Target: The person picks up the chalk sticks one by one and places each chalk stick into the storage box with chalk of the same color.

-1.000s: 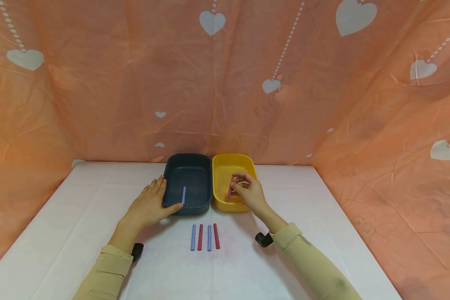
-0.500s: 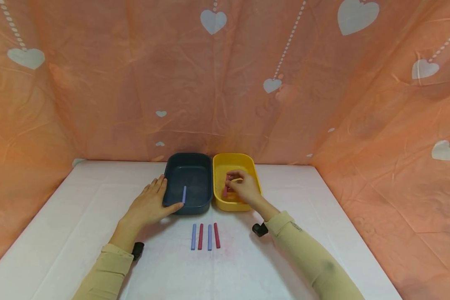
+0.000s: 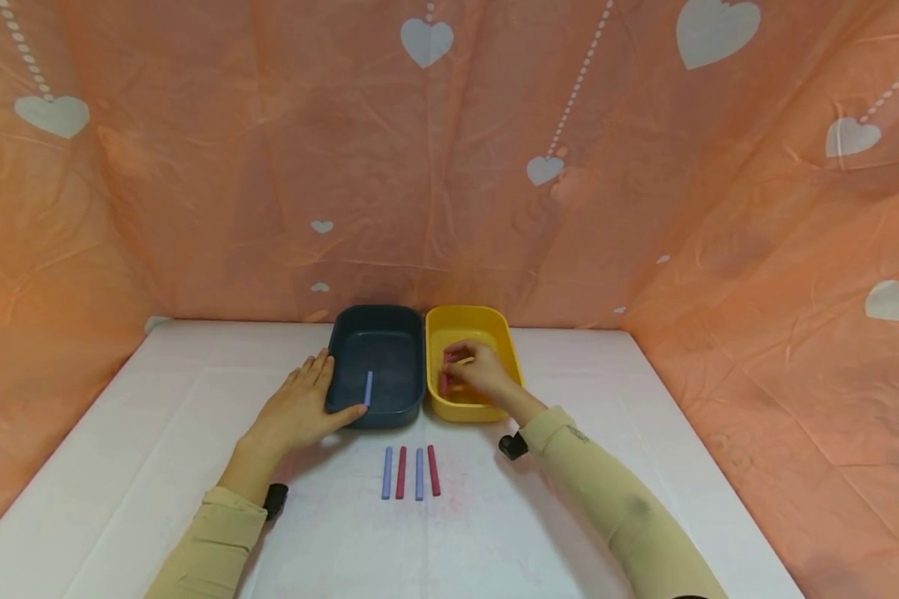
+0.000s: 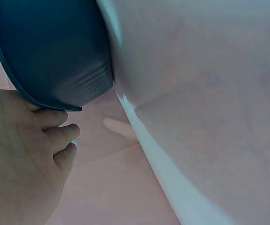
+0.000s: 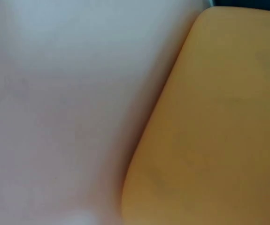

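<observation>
- Red chalk stick [image 3: 444, 384]: inside the yellow tray [image 3: 468, 410], pinched by the right hand [image 3: 481, 370] — cannot tell whether it touches the bottom.
- Step in hand: apparently setting it down; the next move likely calls for loosening that pinch.
- Left hand [image 3: 294, 413]: fingers extended along the navy tray [image 3: 388, 419], which holds a blue chalk stick [image 3: 369, 387].
- Four more chalk sticks [image 3: 419, 474], alternating blue and red, lie on the counter [image 3: 337, 541].
- Right sleeve [image 3: 622, 507]: small marking, unreadable.

Orange sheet [image 3: 232, 183] and white tabletop [image 3: 434, 549].
The sheet hung behind and beside the tabletop, printed with pale hearts [image 3: 426, 42], several on dotted lines [image 3: 578, 81].
</observation>
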